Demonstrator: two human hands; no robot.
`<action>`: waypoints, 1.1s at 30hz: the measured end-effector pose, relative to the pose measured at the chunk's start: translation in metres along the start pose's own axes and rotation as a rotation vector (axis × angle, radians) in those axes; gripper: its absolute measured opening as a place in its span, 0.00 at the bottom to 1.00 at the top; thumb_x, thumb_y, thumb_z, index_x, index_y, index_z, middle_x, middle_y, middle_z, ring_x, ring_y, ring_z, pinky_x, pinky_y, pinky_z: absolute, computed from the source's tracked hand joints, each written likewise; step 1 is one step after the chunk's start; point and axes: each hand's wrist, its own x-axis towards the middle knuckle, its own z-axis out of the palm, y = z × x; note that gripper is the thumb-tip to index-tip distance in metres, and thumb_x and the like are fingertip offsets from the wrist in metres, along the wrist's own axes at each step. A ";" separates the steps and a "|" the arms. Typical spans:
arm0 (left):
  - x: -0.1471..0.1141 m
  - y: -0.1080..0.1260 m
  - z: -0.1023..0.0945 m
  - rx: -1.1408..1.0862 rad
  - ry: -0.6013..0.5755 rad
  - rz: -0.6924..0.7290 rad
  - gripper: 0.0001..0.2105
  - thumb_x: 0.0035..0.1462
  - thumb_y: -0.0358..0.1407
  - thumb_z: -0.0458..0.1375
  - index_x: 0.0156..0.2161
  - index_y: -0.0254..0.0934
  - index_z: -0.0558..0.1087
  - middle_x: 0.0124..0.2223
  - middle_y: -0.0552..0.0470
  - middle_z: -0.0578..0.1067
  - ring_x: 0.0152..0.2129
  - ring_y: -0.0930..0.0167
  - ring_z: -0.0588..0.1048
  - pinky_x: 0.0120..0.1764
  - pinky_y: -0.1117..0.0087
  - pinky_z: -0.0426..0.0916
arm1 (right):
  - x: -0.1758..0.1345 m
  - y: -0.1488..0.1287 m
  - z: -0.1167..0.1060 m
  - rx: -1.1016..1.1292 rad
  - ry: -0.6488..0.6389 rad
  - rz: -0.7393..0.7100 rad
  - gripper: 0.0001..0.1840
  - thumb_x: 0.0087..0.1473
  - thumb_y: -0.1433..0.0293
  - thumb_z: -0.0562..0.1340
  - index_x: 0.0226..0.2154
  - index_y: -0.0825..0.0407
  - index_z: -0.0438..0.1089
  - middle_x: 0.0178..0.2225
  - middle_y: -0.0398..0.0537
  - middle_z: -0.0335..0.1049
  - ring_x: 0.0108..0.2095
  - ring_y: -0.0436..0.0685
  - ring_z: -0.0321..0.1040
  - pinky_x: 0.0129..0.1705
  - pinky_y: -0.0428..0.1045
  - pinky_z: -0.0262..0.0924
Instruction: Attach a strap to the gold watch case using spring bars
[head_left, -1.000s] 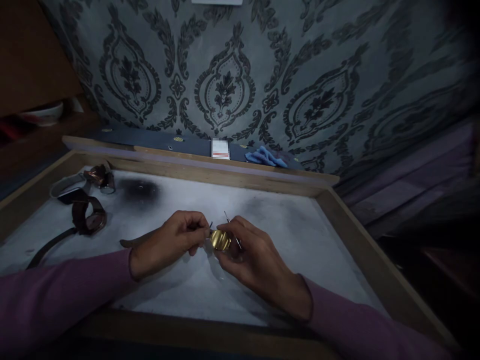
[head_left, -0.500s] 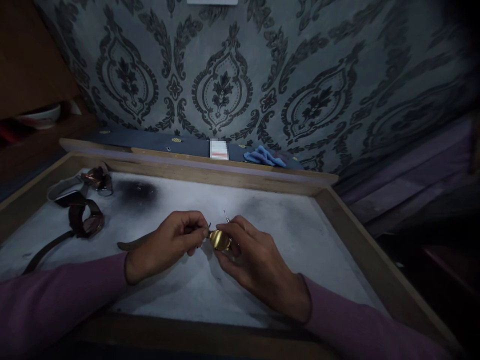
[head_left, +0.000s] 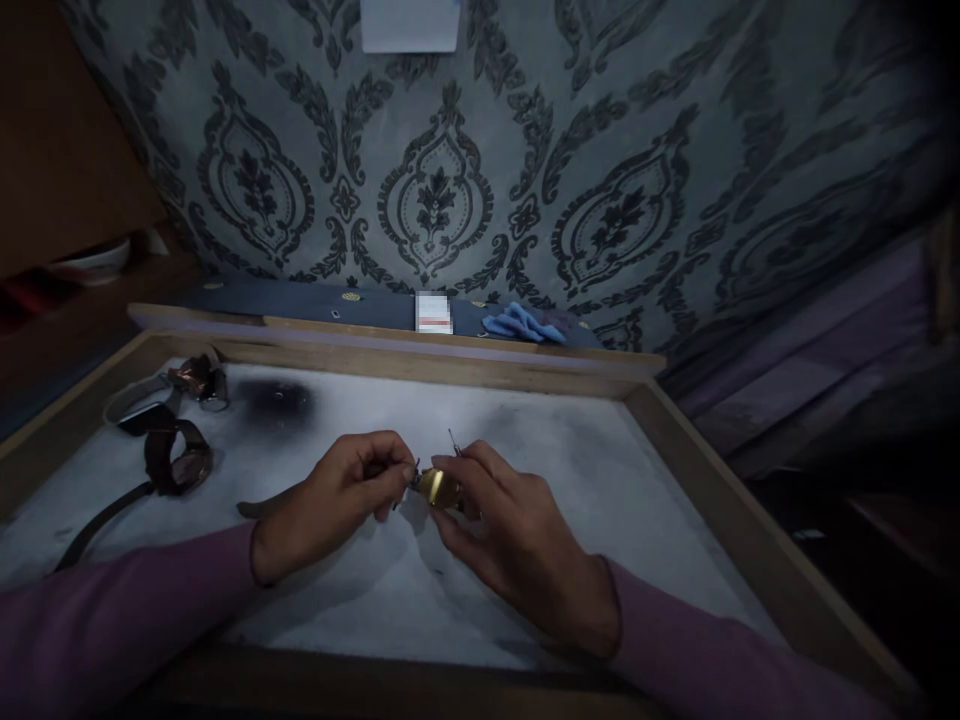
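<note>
A gold, shiny watch case (head_left: pixel 439 488) is gripped between the thumb and fingers of my right hand (head_left: pixel 517 540). A thin pointed metal tool (head_left: pixel 453 440) sticks up from behind the same fingers; its handle is hidden. Pinched at the case's left edge, my left hand (head_left: pixel 352 495) is closed on the dark end of a watch strap, mostly covered by the fingers. The strap's grey-brown tail (head_left: pixel 259 508) shows beyond that hand, above the wrist. Both hands are just over the white tray surface (head_left: pixel 360 615), almost touching each other at the case.
Several watches with dark straps (head_left: pixel 176 455) lie in the tray's left corner. A raised wooden rim (head_left: pixel 450 370) surrounds the white surface. Behind it, a small white box (head_left: pixel 433 312) and a blue cloth (head_left: pixel 523 322) rest on a ledge before the patterned wall.
The camera view has tilted up slightly, so the tray sits lower in the picture. Both hands keep their hold, with the gold case turned slightly.
</note>
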 end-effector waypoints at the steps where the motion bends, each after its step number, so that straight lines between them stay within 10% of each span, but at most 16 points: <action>1: 0.000 0.001 0.000 -0.006 0.004 -0.007 0.09 0.54 0.39 0.56 0.28 0.35 0.67 0.21 0.59 0.63 0.17 0.78 0.61 0.23 0.75 0.55 | 0.001 0.001 0.002 0.151 -0.013 0.093 0.12 0.52 0.76 0.59 0.42 0.55 0.67 0.33 0.49 0.68 0.25 0.50 0.65 0.25 0.46 0.61; 5: 0.003 0.001 -0.001 -0.058 0.035 -0.052 0.10 0.53 0.39 0.56 0.26 0.35 0.66 0.18 0.60 0.63 0.15 0.79 0.59 0.21 0.76 0.54 | 0.007 0.005 0.012 0.912 -0.179 0.572 0.10 0.47 0.70 0.66 0.34 0.53 0.67 0.25 0.40 0.68 0.21 0.48 0.64 0.20 0.43 0.59; 9: 0.005 -0.002 -0.002 -0.133 0.064 -0.074 0.10 0.52 0.39 0.57 0.26 0.34 0.67 0.19 0.59 0.65 0.15 0.79 0.60 0.21 0.76 0.54 | 0.011 0.010 0.019 1.261 -0.235 0.727 0.16 0.40 0.65 0.72 0.30 0.55 0.69 0.25 0.40 0.69 0.20 0.45 0.64 0.21 0.42 0.58; 33: 0.005 -0.002 -0.008 -0.063 0.032 0.024 0.10 0.56 0.38 0.56 0.29 0.33 0.68 0.24 0.56 0.69 0.17 0.79 0.63 0.22 0.76 0.58 | 0.012 0.014 0.013 1.313 -0.181 0.644 0.15 0.52 0.61 0.67 0.31 0.54 0.65 0.28 0.46 0.74 0.25 0.50 0.74 0.22 0.42 0.64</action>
